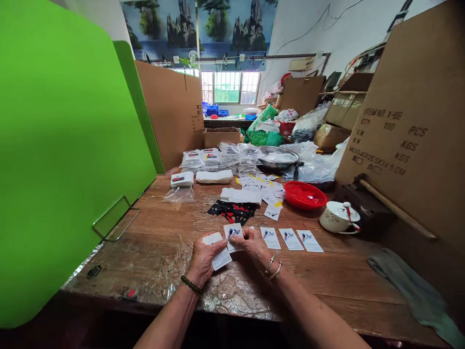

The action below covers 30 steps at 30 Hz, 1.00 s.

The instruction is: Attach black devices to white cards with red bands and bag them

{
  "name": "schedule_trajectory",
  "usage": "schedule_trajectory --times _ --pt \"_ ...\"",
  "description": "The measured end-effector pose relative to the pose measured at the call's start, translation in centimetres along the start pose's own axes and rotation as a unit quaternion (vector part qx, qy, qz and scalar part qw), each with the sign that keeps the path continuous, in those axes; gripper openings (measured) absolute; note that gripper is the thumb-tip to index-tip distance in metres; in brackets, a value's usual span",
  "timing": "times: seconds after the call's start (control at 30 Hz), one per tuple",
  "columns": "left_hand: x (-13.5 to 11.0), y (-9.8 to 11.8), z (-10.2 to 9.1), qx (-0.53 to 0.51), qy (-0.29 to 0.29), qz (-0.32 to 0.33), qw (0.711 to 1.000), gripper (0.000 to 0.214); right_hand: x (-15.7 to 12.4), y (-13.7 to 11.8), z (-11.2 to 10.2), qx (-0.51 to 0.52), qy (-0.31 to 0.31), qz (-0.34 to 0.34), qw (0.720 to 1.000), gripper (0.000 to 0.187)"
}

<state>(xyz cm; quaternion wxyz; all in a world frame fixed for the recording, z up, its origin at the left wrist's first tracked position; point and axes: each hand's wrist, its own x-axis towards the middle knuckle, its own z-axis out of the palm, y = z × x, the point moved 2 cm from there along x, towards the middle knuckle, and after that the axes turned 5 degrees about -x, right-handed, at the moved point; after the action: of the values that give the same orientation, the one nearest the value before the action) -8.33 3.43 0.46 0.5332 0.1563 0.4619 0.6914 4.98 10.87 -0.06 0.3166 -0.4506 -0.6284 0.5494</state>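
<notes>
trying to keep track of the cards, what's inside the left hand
The left hand holds at least one white card with printed lines. The hand covers part of its face, and whatever lies beneath it can't be seen.

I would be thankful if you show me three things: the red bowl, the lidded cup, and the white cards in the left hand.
Red bowl [307, 206]: head view, front of its outer wall.
Lidded cup [332, 221]: head view, side of its body.
White cards [221, 262]: head view, lower part.
</notes>
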Motion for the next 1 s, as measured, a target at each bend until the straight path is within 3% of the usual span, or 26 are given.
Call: schedule_trajectory --times 0.13,0.33,0.4,0.57,0.7,0.9,1.0 --pt "0.8 -0.1 -0.9 -0.005 0.012 -0.002 1.000 0.040 0.2 -0.3 0.4 0.020 -0.053 -0.001 0.998 0.035" --pt "1.2 0.2 -0.9 -0.010 -0.027 -0.036 0.999 0.041 0.7 -0.2 0.4 0.044 -0.135 0.015 0.990 0.033" --pt "1.3 0.4 -0.9 -0.015 -0.019 -0.040 0.999 0.041 0.9 0.1 0.2 0.042 -0.114 0.007 0.993 0.031" --pt "1.4 0.6 -1.1 -0.027 0.018 -0.031 0.999 0.043 0.9 0.4 -0.3 -0.067 0.032 -0.066 0.995 0.022" --pt "1.4 0.4 -1.0 -0.026 0.013 -0.036 0.999 0.043 0.4 0.4 0.2 -0.079 0.032 -0.099 0.991 0.016" --pt "1.2 0.3 -0.9 -0.031 0.016 -0.028 0.999 0.041 0.3 0.3 0.6 -0.024 0.049 -0.081 0.995 0.017" --pt "1.0 0.7 -0.8 -0.025 0.014 -0.028 0.999 0.040 0.5 0.3 0.7 0.024 0.014 -0.052 0.998 0.026"
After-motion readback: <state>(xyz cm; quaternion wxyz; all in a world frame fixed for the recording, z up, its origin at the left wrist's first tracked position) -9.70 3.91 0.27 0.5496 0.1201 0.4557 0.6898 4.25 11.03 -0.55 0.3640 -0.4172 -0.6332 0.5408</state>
